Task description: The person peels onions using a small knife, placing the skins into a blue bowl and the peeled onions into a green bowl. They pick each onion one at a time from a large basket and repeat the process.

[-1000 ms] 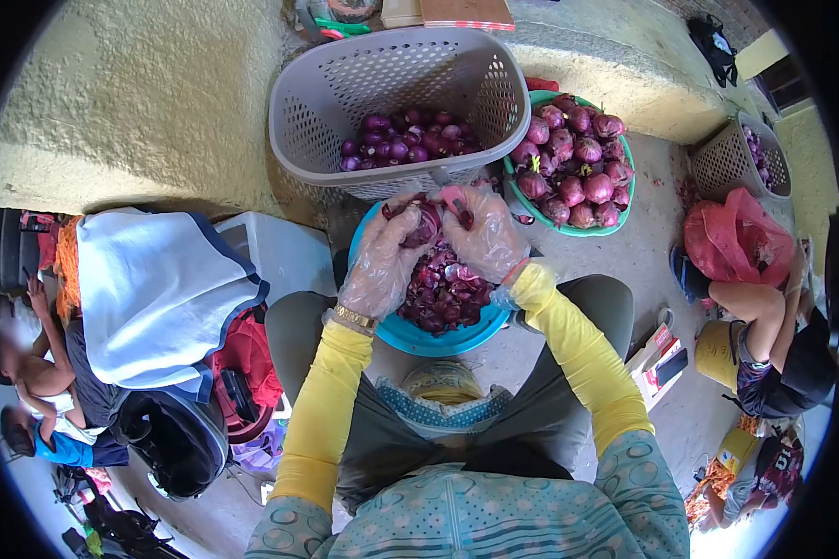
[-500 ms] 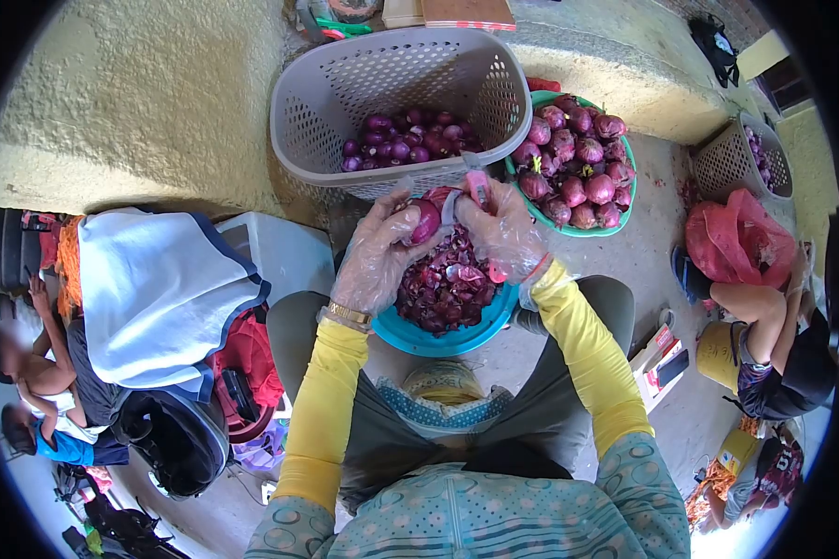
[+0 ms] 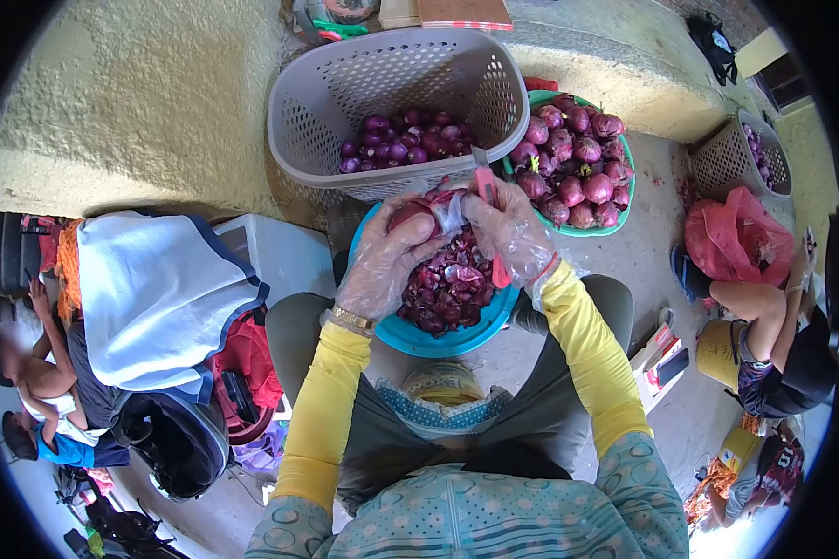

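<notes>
Over a blue basin point(image 3: 429, 347) of dark red onion skins point(image 3: 447, 293), my left hand point(image 3: 382, 256) in a clear plastic glove grips a red onion point(image 3: 410, 220). My right hand point(image 3: 515, 235), also gloved, holds a pink-handled knife point(image 3: 485, 185), its short blade pointing up and away from me. Its thumb and fingers pinch a loose flap of skin point(image 3: 452, 214) at the onion's right side. Beyond the hands, a grey perforated basket point(image 3: 298, 116) contains shiny peeled onions point(image 3: 403, 144). Unpeeled onions point(image 3: 573, 191) fill a green basin point(image 3: 630, 196) to the right.
A yellowish wall point(image 3: 140, 112) runs behind the basket. At left are a white cloth point(image 3: 149, 289), a black tub point(image 3: 182, 447) and two people. Other people sit at right, near a red plastic bag point(image 3: 736, 242) and another basket point(image 3: 718, 163) with onions.
The onion has turned in my left hand, and the skin flap has been pulled further out. My right hand has tilted the knife more upright, showing more of its blade and handle.
</notes>
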`<move>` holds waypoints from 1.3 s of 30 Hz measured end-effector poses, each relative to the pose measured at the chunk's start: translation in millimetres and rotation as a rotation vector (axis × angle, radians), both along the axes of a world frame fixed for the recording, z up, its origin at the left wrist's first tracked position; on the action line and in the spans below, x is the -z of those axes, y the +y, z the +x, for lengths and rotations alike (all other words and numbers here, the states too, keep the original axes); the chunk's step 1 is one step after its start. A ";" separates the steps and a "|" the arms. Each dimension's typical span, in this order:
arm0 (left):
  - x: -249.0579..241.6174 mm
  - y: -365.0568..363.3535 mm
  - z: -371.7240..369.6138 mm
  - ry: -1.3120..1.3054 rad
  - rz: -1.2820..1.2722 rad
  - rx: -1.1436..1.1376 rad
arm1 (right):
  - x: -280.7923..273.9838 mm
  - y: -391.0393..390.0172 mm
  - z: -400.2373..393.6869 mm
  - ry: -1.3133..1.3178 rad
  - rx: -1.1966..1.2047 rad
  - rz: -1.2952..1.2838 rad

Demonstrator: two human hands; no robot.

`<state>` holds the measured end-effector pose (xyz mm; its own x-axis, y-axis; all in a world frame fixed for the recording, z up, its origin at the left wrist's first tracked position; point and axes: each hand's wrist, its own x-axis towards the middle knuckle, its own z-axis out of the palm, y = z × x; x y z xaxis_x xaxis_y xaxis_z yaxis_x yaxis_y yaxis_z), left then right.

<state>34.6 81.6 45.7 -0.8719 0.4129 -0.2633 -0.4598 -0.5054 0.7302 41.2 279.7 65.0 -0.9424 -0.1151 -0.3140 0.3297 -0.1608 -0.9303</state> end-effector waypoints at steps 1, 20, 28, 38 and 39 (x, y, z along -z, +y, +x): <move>-1.0 -2.0 -0.8 0.026 0.018 0.011 | -3.2 1.4 -0.7 0.008 -0.012 0.013; -2.1 -0.4 1.2 -0.029 0.012 -0.099 | -14.0 12.9 2.1 0.013 0.010 -0.137; -0.5 -7.7 -0.8 -0.048 0.221 -0.126 | -12.1 22.6 0.6 0.024 0.047 -0.105; 9.7 -14.6 -4.2 -0.074 0.193 -0.226 | -20.9 24.9 7.9 0.026 -0.009 -0.081; 9.7 -14.0 -4.7 -0.073 0.177 -0.237 | -21.1 23.6 8.0 0.030 -0.034 -0.095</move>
